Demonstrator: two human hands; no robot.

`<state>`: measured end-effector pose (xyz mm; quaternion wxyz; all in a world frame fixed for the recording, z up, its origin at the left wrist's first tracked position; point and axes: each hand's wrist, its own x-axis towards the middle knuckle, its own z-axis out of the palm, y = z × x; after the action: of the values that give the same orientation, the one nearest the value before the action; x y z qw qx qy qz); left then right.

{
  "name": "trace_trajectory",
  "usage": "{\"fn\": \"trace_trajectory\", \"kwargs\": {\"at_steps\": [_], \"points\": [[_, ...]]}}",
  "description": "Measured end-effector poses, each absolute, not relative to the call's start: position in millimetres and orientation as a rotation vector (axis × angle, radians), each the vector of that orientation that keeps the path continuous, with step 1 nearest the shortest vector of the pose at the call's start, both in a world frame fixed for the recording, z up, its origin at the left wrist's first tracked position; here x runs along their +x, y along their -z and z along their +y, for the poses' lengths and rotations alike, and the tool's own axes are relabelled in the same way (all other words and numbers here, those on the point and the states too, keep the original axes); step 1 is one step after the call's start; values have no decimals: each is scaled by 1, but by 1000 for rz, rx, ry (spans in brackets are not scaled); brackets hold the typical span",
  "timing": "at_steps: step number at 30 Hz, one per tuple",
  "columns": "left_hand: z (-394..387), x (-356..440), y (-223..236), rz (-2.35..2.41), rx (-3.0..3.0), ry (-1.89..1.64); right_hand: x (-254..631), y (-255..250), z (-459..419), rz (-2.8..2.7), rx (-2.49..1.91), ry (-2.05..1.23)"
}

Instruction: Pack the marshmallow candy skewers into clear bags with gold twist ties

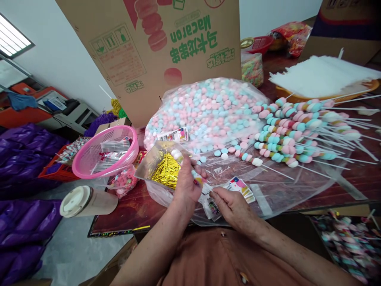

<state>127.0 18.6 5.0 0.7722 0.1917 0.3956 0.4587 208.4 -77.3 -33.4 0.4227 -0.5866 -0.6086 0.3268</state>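
My left hand (188,182) is wrapped around a candy skewer (176,155), whose white end pieces show above my thumb. Colored pieces peek out below the palm, and what looks like clear wrapping covers it. At its lower end, my right hand (235,208) pinches the stick or wrapper between thumb and fingers; which of the two is hard to tell. Just behind my left hand is an open bin of gold twist ties (165,171). Printed plastic bags (240,188) lie on the table beside my right hand.
A clear sack of pink, blue and white candies (208,103) fills the middle before a cardboard box (154,59). Finished skewers (285,139) lie right, near white sticks (324,77). A pink basket (135,147) and a lidded cup (101,201) stand left.
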Motion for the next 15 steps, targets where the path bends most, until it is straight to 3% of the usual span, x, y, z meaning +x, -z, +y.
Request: {"fn": "trace_trajectory", "kwargs": {"at_steps": [5, 7, 10, 13, 15], "points": [[-15, 140, 25, 992, 630, -1021, 209, 41, -71, -1359, -1395, -779], [-26, 127, 24, 1004, 952, -858, 218, 43, -70, -1335, -1444, -757], [-25, 90, -7, 843, 1597, -498, 238, 40, -71, -1389, -1521, -737], [4, 59, -51, 924, 2422, -845, 256, 29, -74, -1534, -1476, -777], [29, 52, -69, 1032, 2893, -805, 264, 21, -75, -1673, -1413, -787]]}}
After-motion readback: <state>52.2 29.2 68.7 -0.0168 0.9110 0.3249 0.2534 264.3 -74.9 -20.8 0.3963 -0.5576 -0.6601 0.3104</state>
